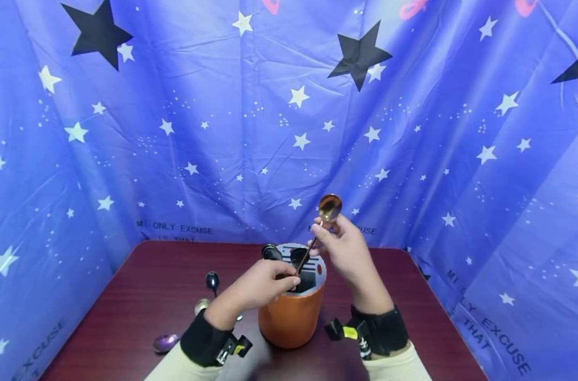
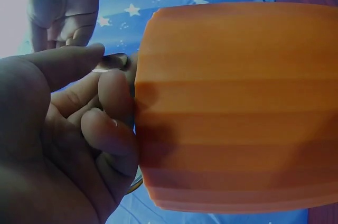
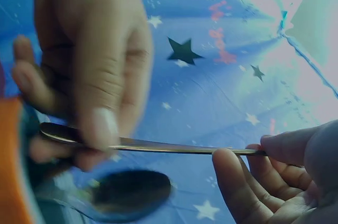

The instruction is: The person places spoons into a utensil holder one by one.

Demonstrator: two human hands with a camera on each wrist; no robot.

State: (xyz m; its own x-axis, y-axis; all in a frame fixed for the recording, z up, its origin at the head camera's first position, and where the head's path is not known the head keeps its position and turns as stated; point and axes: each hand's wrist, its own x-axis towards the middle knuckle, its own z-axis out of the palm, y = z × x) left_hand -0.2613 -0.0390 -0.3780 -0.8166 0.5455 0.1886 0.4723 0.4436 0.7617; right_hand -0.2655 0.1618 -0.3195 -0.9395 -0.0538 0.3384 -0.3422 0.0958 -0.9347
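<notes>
A copper-gold spoon (image 1: 330,208) slants over an orange utensil holder (image 1: 293,320), bowl end up. My right hand (image 1: 348,251) pinches it just below the bowl. Lower down, my left hand (image 1: 262,286) pinches the handle at the holder's mouth. Both grips on the spoon handle (image 3: 158,146) show in the right wrist view. Dark spoons (image 1: 272,252) stand in the holder's grey slotted top, behind the left hand. In the left wrist view, the holder's ribbed wall (image 2: 237,97) is beside the left fingers, and most of the spoon is hidden.
Left of the holder, a dark spoon (image 1: 212,280), a gold spoon (image 1: 202,305) and a purple spoon (image 1: 165,343) lie on the dark red table (image 1: 393,288). My left forearm partly covers that group. A blue star-patterned curtain (image 1: 269,132) surrounds the table's back and sides.
</notes>
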